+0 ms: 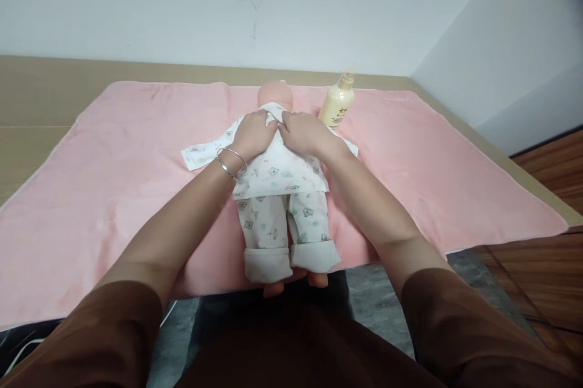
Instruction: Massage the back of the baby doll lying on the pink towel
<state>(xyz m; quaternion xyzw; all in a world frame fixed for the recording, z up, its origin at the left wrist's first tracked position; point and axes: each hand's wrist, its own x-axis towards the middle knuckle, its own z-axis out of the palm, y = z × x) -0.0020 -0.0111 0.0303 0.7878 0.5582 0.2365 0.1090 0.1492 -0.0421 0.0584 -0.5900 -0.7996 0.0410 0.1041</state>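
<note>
A baby doll (275, 95) lies on its back, head toward the wall and feet toward me. It wears a white baby shirt (285, 172) with a small animal print and matching pants (266, 224) with turned-up cuffs. At the doll's upper chest, my left hand (255, 133) grips the shirt front just below the collar. Close beside it, my right hand (304, 132) holds the other side of the shirt front, the thumbs nearly meeting. Some fingertips are hidden in the cloth. The shirt's left-side sleeve stretches out flat, its end limp.
A pale yellow pump bottle (337, 102) stands tilted to the right of the doll's head. Under everything lies a pink blanket (146, 181) over a wooden table (40, 87), hanging at the front edge. A white wall (159, 17) rises behind.
</note>
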